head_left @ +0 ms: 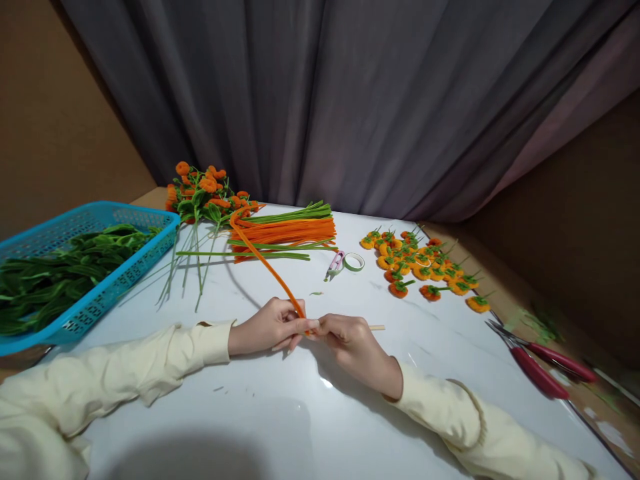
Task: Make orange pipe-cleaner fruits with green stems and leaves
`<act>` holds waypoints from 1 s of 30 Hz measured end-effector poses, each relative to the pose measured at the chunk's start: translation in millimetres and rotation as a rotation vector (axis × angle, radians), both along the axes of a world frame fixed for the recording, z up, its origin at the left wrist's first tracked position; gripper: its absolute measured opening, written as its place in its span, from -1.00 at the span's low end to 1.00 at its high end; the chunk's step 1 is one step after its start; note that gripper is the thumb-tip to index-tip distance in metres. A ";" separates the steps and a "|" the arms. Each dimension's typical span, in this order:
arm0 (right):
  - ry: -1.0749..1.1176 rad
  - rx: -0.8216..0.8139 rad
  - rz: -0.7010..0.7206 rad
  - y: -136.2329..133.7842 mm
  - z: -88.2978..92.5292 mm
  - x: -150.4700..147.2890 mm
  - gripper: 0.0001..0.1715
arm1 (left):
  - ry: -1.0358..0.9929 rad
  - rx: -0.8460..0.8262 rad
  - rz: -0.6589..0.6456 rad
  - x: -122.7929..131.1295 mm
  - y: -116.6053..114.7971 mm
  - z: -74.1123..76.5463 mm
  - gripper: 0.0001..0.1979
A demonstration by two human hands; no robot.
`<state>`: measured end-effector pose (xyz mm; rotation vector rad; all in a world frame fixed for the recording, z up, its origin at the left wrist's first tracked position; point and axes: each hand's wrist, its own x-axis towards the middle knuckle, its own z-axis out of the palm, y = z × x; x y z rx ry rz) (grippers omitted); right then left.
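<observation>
My left hand (273, 327) is closed, pinching the lower end of orange pipe cleaners (267, 265) that rise up and to the left and bend over at the top. Close against it, my right hand (356, 343) is closed too, its fingertips meeting the left ones at the pipe cleaners' end. A thin pale wooden stick (377, 327) pokes out to the right from the right fist; its other end is hidden by the fingers. Just beyond the hands, a bundle of orange pipe cleaners (285, 231) lies beside green pipe cleaners (295, 213).
A blue basket (85, 327) of green fuzzy leaves stands left. Orange flowers on stems (207, 183) lie at the back. Green tape (354, 262) and a pink cutter (335, 263) rest mid-table. Yellow-orange flower heads (420, 260) and red-handled pliers (540, 373) are right.
</observation>
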<state>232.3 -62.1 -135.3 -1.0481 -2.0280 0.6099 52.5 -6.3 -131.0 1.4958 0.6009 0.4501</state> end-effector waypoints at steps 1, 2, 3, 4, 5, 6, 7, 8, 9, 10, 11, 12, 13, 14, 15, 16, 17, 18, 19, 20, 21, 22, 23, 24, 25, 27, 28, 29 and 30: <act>-0.035 0.086 0.015 0.4 -1.3 0.7 -0.75 | -0.016 -0.043 -0.009 0.1 1.0 -0.5 -0.68; -0.072 0.174 0.028 0.9 -2.4 1.2 -0.74 | -0.031 -0.082 -0.016 0.2 2.1 -0.8 -0.69; -0.110 0.263 0.037 1.4 -3.3 1.6 -0.75 | -0.046 -0.120 -0.022 0.2 3.1 -0.8 -0.69; -0.152 0.350 0.040 1.8 -3.7 1.7 -0.74 | -0.057 -0.158 -0.029 0.3 4.0 -0.6 -0.70; -0.195 0.430 0.038 2.1 -3.6 1.7 -0.74 | -0.065 -0.195 -0.037 0.4 4.6 0.0 -0.70; -0.238 0.502 0.033 2.3 -3.2 1.6 -0.73 | -0.067 -0.228 -0.046 0.7 5.1 0.7 -0.70; -0.278 0.566 0.030 2.3 -2.4 1.4 -0.73 | -0.066 -0.256 -0.053 1.0 5.3 1.6 -0.69; -0.317 0.623 0.030 2.2 -1.3 1.2 -0.74 | -0.061 -0.280 -0.061 1.3 5.5 2.5 -0.69; -0.352 0.674 0.033 2.1 -0.2 1.1 -0.74 | -0.056 -0.299 -0.069 1.6 5.5 3.3 -0.68; -0.385 0.717 0.043 2.0 1.0 1.1 -0.75 | -0.051 -0.314 -0.076 1.9 5.5 3.8 -0.68; -0.417 0.755 0.056 1.9 1.9 1.2 -0.74 | -0.046 -0.325 -0.083 2.2 5.5 4.0 -0.67; -0.445 0.784 0.068 2.0 2.5 1.4 -0.73 | -0.044 -0.330 -0.089 2.3 5.6 3.9 -0.67; -0.464 0.801 0.077 2.2 2.7 1.6 -0.72 | -0.044 -0.332 -0.095 2.3 5.8 3.6 -0.67; -0.475 0.802 0.079 2.5 2.4 1.9 -0.71 | -0.044 -0.329 -0.099 2.3 6.1 3.1 -0.67; -0.475 0.783 0.075 2.8 1.7 2.1 -0.70 | -0.045 -0.322 -0.097 2.1 6.4 2.7 -0.67; -0.462 0.746 0.061 3.2 0.6 2.2 -0.71 | -0.044 -0.311 -0.090 1.9 6.8 2.3 -0.67; -0.437 0.692 0.043 3.6 -0.8 2.3 -0.71 | -0.043 -0.297 -0.077 1.7 7.3 2.1 -0.67; -0.404 0.627 0.025 4.0 -2.4 2.3 -0.72 | -0.038 -0.280 -0.063 1.5 7.7 2.1 -0.67; -0.368 0.558 0.013 4.3 -3.9 2.3 -0.73 | -0.029 -0.263 -0.048 1.2 8.1 2.2 -0.67; -0.332 0.488 0.007 4.6 -5.2 2.4 -0.75 | -0.021 -0.249 -0.035 0.9 8.4 2.5 -0.67; -0.298 0.425 0.007 4.7 -6.1 2.4 -0.77 | -0.013 -0.239 -0.026 0.6 8.7 2.8 -0.67; -0.270 0.370 0.011 4.7 -6.5 2.6 -0.79 | -0.005 -0.232 -0.020 0.3 8.9 3.1 -0.68; -0.247 0.325 0.013 4.7 -6.5 2.8 -0.81 | 0.001 -0.229 -0.017 0.0 8.9 3.3 -0.68; -0.228 0.292 0.008 4.7 -6.0 3.1 -0.83 | 0.006 -0.229 -0.014 -0.2 9.0 3.3 -0.68; -0.217 0.266 -0.001 4.7 -5.2 3.4 -0.84 | 0.008 -0.228 -0.011 -0.3 9.0 3.1 -0.68; -0.217 0.232 -0.020 5.2 -3.1 4.2 -0.87 | 0.006 -0.224 -0.009 -0.5 9.0 2.3 -0.68; -0.229 0.222 -0.022 5.7 -2.1 4.6 -0.88 | 0.004 -0.221 -0.010 -0.5 9.2 1.6 -0.68; -0.247 0.217 -0.019 6.2 -1.3 5.0 -0.87 | 0.002 -0.216 -0.013 -0.5 9.4 0.9 -0.68; -0.268 0.215 -0.011 6.7 -0.7 5.4 -0.86 | 0.000 -0.212 -0.018 -0.5 9.7 0.3 -0.68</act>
